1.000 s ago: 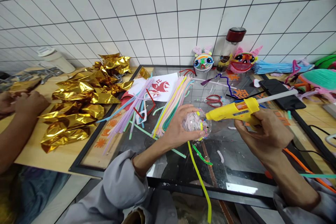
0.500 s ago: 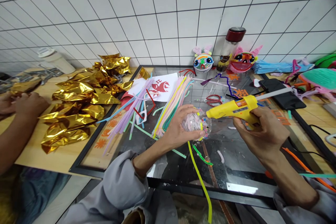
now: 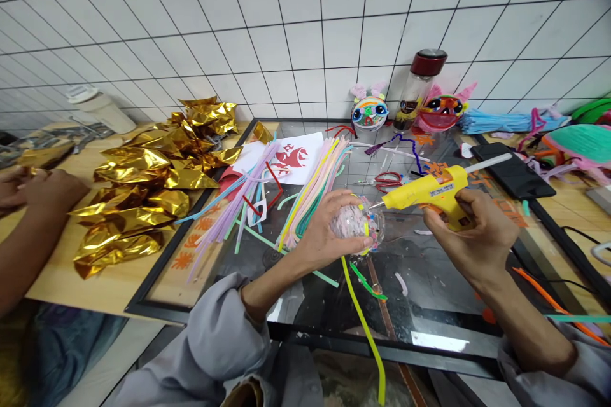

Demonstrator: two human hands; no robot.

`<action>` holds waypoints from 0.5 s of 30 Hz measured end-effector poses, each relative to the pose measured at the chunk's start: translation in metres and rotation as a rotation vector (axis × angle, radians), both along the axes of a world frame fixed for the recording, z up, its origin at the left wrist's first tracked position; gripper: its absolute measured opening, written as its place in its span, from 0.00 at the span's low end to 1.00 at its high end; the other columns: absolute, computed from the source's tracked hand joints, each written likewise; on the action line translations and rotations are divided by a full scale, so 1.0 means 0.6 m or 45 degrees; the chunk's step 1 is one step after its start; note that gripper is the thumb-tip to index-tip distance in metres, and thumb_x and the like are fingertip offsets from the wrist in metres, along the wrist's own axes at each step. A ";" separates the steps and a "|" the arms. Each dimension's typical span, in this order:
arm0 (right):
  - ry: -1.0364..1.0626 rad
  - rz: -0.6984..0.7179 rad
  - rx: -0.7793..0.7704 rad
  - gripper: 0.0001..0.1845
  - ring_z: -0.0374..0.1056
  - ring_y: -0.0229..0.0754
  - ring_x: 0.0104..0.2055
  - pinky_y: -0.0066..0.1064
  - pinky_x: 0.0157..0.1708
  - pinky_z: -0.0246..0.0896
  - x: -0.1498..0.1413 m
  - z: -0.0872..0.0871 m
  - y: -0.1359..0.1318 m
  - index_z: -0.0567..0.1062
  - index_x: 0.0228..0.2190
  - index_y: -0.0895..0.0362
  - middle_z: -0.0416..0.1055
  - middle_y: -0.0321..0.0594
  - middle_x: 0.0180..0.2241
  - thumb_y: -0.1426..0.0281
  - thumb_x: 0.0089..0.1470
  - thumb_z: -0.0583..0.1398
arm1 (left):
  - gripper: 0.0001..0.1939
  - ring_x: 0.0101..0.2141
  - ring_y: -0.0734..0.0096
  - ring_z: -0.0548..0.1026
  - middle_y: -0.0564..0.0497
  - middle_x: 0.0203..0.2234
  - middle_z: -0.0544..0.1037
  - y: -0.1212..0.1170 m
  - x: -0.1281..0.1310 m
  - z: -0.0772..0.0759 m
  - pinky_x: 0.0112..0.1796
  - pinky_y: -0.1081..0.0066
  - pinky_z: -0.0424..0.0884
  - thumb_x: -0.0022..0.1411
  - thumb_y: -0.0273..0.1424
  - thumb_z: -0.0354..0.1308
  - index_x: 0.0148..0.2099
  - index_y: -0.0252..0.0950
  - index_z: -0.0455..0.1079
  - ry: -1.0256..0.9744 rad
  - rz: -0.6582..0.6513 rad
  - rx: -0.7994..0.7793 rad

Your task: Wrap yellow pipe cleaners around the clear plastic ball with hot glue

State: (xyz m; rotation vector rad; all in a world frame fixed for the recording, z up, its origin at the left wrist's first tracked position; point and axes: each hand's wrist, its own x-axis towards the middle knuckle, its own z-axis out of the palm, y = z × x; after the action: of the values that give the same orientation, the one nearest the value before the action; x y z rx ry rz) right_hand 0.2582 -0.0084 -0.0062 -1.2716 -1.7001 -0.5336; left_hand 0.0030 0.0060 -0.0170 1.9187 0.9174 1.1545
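Observation:
My left hand (image 3: 329,229) is closed around a clear, round ornament (image 3: 352,222) covered in pale and coloured bits. A long yellow pipe cleaner (image 3: 361,318) hangs down below it past the table edge. In my right hand (image 3: 477,235) is a yellow hot glue gun (image 3: 429,192), with a white glue stick (image 3: 489,162) out of its back. The metal nozzle points left, at the ornament's upper right side; whether it touches, I cannot tell. A short green pipe cleaner (image 3: 367,281) lies just below the ornament.
Pipe cleaner bundles (image 3: 312,191), red-handled scissors (image 3: 389,182) and a paper-cut sheet (image 3: 298,156) lie beyond my hands. Gold foil pieces (image 3: 143,168) and another person's hands (image 3: 52,191) are at left. Behind stand a glass bottle (image 3: 413,92) and a decorated ball (image 3: 370,111); a phone (image 3: 515,172) lies right.
The glue gun has shifted slightly right and its nozzle tip now shows. Its glue stick sits lower and sticks out less. My left hand and the ornament stay in place.

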 end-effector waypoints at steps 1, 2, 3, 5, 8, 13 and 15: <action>0.003 -0.004 -0.004 0.12 0.69 0.40 0.25 0.30 0.23 0.63 0.000 0.000 0.000 0.68 0.35 0.53 0.73 0.35 0.28 0.66 0.51 0.66 | 0.27 0.57 0.54 0.69 0.43 0.52 0.73 0.000 0.000 0.000 0.60 0.51 0.63 0.49 0.34 0.72 0.51 0.39 0.70 0.003 -0.001 0.002; 0.000 -0.009 -0.004 0.12 0.69 0.40 0.25 0.30 0.24 0.63 0.000 0.000 -0.002 0.69 0.35 0.53 0.73 0.36 0.29 0.65 0.51 0.65 | 0.27 0.57 0.54 0.69 0.43 0.52 0.73 0.000 0.001 0.001 0.60 0.52 0.63 0.49 0.34 0.72 0.51 0.40 0.70 0.002 -0.001 0.005; -0.009 -0.013 0.004 0.11 0.70 0.40 0.26 0.31 0.24 0.63 -0.001 0.000 -0.003 0.69 0.35 0.53 0.74 0.37 0.29 0.65 0.51 0.65 | 0.27 0.57 0.54 0.69 0.43 0.52 0.74 0.000 0.001 0.001 0.60 0.52 0.63 0.49 0.34 0.72 0.51 0.40 0.70 -0.003 -0.003 0.013; -0.039 -0.018 0.029 0.11 0.70 0.40 0.26 0.31 0.23 0.61 -0.004 0.003 -0.006 0.69 0.34 0.52 0.74 0.37 0.29 0.66 0.52 0.65 | 0.27 0.57 0.54 0.69 0.43 0.52 0.74 0.000 0.002 0.002 0.60 0.52 0.63 0.49 0.35 0.72 0.51 0.39 0.70 -0.015 -0.006 0.030; -0.092 -0.015 0.088 0.10 0.68 0.39 0.25 0.30 0.22 0.58 -0.007 0.007 -0.007 0.68 0.33 0.52 0.73 0.35 0.27 0.67 0.52 0.65 | 0.27 0.57 0.54 0.70 0.43 0.52 0.74 0.001 0.002 0.002 0.60 0.52 0.64 0.49 0.35 0.72 0.51 0.40 0.70 -0.008 0.005 0.029; -0.107 0.041 0.141 0.11 0.67 0.37 0.24 0.29 0.22 0.57 -0.004 0.006 -0.006 0.68 0.32 0.53 0.72 0.34 0.26 0.68 0.50 0.66 | 0.28 0.57 0.53 0.70 0.44 0.52 0.73 0.002 0.003 0.000 0.60 0.51 0.64 0.48 0.35 0.72 0.51 0.41 0.70 0.002 0.024 0.018; -0.111 0.038 0.122 0.11 0.65 0.36 0.23 0.29 0.22 0.57 -0.003 0.004 -0.008 0.68 0.32 0.53 0.72 0.33 0.26 0.68 0.50 0.67 | 0.28 0.57 0.53 0.70 0.44 0.52 0.73 0.002 0.004 -0.001 0.60 0.50 0.64 0.48 0.34 0.73 0.51 0.41 0.70 0.004 0.027 0.018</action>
State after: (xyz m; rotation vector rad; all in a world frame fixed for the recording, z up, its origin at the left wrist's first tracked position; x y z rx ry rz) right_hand 0.2567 -0.0130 -0.0036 -1.1679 -1.7411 -0.6531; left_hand 0.0052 0.0071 -0.0174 1.9267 0.9361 1.1731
